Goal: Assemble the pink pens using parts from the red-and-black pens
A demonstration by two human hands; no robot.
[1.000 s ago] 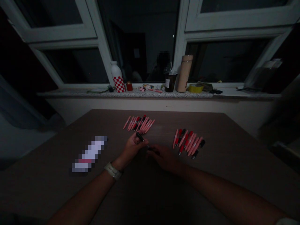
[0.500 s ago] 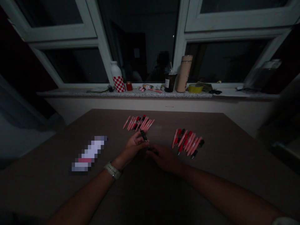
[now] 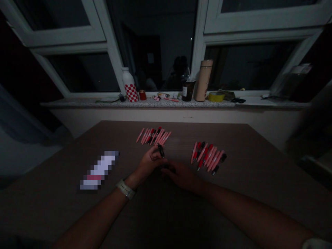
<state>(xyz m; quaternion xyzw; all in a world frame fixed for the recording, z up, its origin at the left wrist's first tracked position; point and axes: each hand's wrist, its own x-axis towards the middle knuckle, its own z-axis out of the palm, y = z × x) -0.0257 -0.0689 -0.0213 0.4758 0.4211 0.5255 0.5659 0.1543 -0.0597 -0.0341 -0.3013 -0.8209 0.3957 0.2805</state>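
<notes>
And here we are at the bench (image 3: 181, 135), both arms reaching in from the bottom of the view, and the action is right in the middle. The left hand (image 3: 149, 162), watch strap (image 3: 126, 189) on its wrist, is pressed together in a tight pinch around a black pen piece (image 3: 161, 150), which stands up out of the fingertips with a slight tilt. The right hand (image 3: 181, 176) lies low and just beside it, fingers reaching across towards a small dark piece (image 3: 168, 167) right by the left hand's fingertips. It's half buried in shadow, so I can't tell whether that hand is pinching it or only touching it.

Up ahead, a pile of pink pens (image 3: 153, 136) lies fanned out beyond the hands, and a second pile of pink pens (image 3: 207, 157) sits off to the right, red and black pieces mixed in among both. Out to the left there's a pixelated, unreadable block (image 3: 98, 171) on the bench.

Work this small looks safest with the pinch kept close to the hands' meeting point, low over the bench, where a slip won't scatter those piles. Along the window sill (image 3: 145, 103) behind: a checkered bottle (image 3: 129, 86), a tan flask (image 3: 204, 80) and a roll of yellow tape (image 3: 216, 97).
</notes>
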